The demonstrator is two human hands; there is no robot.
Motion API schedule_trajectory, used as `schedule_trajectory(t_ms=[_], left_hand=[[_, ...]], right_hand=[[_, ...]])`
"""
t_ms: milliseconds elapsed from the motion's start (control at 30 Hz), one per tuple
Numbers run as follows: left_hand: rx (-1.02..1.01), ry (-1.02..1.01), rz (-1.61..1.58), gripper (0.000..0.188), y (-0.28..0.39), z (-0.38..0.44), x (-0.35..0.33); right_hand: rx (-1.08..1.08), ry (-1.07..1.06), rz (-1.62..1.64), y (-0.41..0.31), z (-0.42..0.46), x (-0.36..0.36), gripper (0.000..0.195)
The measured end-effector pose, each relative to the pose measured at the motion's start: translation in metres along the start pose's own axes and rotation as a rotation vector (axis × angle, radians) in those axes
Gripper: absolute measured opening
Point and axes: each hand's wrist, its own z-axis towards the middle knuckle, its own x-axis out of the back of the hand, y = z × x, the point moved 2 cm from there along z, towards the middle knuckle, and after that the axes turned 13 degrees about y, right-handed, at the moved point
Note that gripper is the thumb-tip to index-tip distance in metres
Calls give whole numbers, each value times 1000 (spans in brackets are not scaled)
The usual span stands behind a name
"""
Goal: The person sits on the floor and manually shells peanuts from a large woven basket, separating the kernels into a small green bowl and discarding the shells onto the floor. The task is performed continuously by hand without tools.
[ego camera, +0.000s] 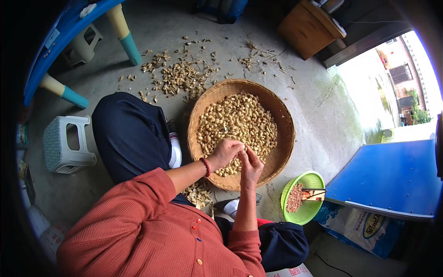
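My left hand [226,152], with a dark red bead bracelet at its wrist, meets my right hand [252,168] above a round woven bamboo basket [284,138]. The fingertips of both hands pinch a small pale thing that looks like a peanut [244,147]; the fingers hide most of it. Unshelled peanuts [238,117] fill much of the basket beneath. At the right, a green plastic colander [306,214] holds shelled reddish peanut kernels [294,199]. A smartphone [314,195] rests across it with its screen lit.
Empty peanut shells [180,78] lie scattered on the concrete floor beyond the basket, and more shells [199,195] lie near my feet. A plastic stool [69,143] and blue table [74,17] stand at left. A blue panel [387,176] and wooden cabinet [306,29] are at right.
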Motion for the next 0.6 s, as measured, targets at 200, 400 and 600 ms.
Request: schedule_trajectory(t_ms=[200,400,600], left_hand=[[44,130,-165,30,-10,3,-4],[639,59,-512,27,-6,-1,3],[646,91,-448,28,-7,1,2]], right_hand=[[-197,-63,200,-12,-2,-4,29],[189,-203,-225,-36,-7,-8,28],[-433,-168,446,-11,7,10,30]])
